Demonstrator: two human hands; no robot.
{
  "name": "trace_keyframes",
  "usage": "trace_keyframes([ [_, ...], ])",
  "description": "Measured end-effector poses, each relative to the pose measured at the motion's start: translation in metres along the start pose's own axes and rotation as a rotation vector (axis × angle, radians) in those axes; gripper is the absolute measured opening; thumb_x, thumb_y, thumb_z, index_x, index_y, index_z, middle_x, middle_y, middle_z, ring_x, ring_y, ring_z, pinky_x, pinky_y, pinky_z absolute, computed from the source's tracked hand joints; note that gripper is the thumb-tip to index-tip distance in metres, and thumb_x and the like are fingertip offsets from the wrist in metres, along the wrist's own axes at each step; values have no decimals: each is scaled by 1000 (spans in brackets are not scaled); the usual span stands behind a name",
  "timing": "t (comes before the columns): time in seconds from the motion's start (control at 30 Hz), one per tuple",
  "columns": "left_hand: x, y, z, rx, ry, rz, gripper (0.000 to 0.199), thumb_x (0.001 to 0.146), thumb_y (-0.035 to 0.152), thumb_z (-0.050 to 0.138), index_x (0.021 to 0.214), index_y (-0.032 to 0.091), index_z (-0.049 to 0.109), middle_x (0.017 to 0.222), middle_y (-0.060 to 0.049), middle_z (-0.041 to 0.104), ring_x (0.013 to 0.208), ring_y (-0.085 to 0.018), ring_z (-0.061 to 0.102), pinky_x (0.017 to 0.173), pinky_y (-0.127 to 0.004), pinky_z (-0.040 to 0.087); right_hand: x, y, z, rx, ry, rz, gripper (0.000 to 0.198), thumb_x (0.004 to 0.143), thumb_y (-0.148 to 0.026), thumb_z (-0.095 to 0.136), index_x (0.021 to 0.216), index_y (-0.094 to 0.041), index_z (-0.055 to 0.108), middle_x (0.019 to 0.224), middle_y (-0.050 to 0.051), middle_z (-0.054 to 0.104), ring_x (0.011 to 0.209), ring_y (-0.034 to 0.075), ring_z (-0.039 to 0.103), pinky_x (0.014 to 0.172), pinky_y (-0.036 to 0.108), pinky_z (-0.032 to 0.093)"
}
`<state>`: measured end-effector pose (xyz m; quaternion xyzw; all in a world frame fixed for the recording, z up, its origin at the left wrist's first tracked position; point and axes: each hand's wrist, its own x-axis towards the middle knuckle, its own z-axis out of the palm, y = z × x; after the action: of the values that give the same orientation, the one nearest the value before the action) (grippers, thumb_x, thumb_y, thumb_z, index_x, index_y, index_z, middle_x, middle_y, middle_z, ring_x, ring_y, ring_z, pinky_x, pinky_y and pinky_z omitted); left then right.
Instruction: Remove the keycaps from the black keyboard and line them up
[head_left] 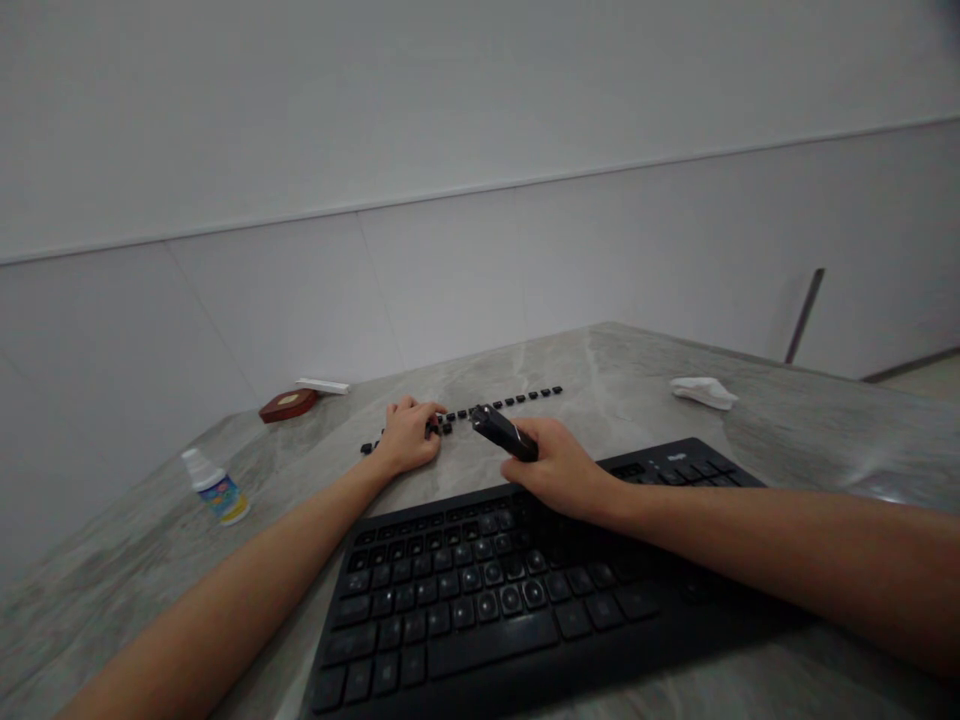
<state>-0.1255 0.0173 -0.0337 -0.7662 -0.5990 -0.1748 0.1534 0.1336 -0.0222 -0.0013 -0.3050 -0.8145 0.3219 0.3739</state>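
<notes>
A black keyboard [592,660] lies in front of me, its upper rows showing bare key sockets, with my right forearm crossing its right side. Beyond it runs a line of small black keycaps [520,399] on the table. My left hand [405,437] rests at the left part of this line, thumb and forefinger closed around a keycap [432,429]; another keycap [448,428] sits right beside the fingers. Over the keyboard's back edge, my right hand [559,465] grips a black stick-like tool [504,432] pointing up and left. Its exact kind I cannot make out.
The grey marbled table [622,370] meets a white wall. On the left stand a white spray bottle [217,488] with a blue and yellow label, a reddish-brown case [289,405] and a white strip [322,386]. A crumpled white tissue [703,392] lies at the right.
</notes>
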Motion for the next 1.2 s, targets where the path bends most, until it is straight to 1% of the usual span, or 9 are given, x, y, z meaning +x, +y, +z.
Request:
trace_keyframes([
  [0.43, -2, 2, -2, 7, -2, -3, 38, 68, 17, 53, 104, 20, 63, 92, -8, 68, 97, -29, 51, 81, -41, 33, 0, 0, 0, -16, 4, 6, 23, 60, -2, 51, 56, -18, 35, 55, -7, 30, 54, 9, 31, 52, 26, 20],
  [0.57, -4, 4, -12, -3, 150, 52, 38, 67, 14, 53, 103, 19, 64, 104, -9, 66, 103, -30, 49, 88, -45, 33, 0, 0, 0, -7, -12, -6, 23, 61, -3, 51, 56, -19, 34, 55, -7, 30, 54, 9, 31, 51, 25, 21],
  [0.63, -1, 6, -23, -80, 194, 117, 35, 67, 11, 52, 99, 18, 65, 99, -9, 66, 100, -28, 51, 89, -44, 35, -2, 0, -1, -21, -31, -53, 21, 62, -5, 51, 57, -19, 36, 55, -6, 33, 54, 9, 33, 51, 24, 22],
  [0.7, 3, 11, -39, -251, 93, 218, 26, 71, 12, 49, 91, 17, 65, 86, -7, 66, 88, -22, 55, 83, -37, 41, -4, 1, -1, -37, -78, -149, 18, 63, -7, 50, 57, -19, 38, 55, -6, 36, 54, 9, 34, 51, 23, 24],
  [0.77, 7, 19, -58, -440, -173, 326, 20, 78, 17, 49, 89, 17, 67, 79, -4, 66, 72, -16, 55, 71, -29, 44, -7, 2, -1, -31, -163, -267, 16, 62, -8, 50, 59, -19, 39, 53, -6, 38, 50, 8, 35, 49, 23, 24],
  [0.83, 9, 31, -77, -509, -477, 423, 18, 81, 22, 56, 92, 18, 69, 78, -2, 66, 69, -14, 54, 64, -25, 43, -10, 4, -2, -24, -276, -385, 15, 59, -8, 50, 62, -20, 41, 53, -7, 40, 48, 8, 35, 48, 22, 25],
  [0.9, 7, 45, -94, -552, -683, 504, 17, 80, 27, 65, 93, 18, 70, 76, 0, 66, 68, -13, 54, 63, -23, 43, -11, 6, -2, -50, -382, -493, 16, 57, -8, 51, 65, -20, 44, 54, -6, 42, 49, 9, 37, 49, 22, 26],
  [1.03, 0, 71, -114, -610, -784, 607, 9, 82, 25, 68, 88, 19, 72, 79, -1, 68, 71, -12, 57, 69, -23, 45, -12, 8, -2, -118, -445, -606, 19, 57, -11, 52, 71, -21, 46, 57, -5, 44, 51, 10, 36, 51, 24, 26],
  [1.2, -4, 81, -113, -594, -770, 636, 6, 83, 23, 68, 87, 20, 72, 76, 1, 65, 70, -12, 58, 68, -22, 45, -11, 10, -3, -119, -448, -639, 19, 57, -12, 52, 71, -22, 43, 57, -5, 41, 51, 11, 34, 51, 24, 25],
])
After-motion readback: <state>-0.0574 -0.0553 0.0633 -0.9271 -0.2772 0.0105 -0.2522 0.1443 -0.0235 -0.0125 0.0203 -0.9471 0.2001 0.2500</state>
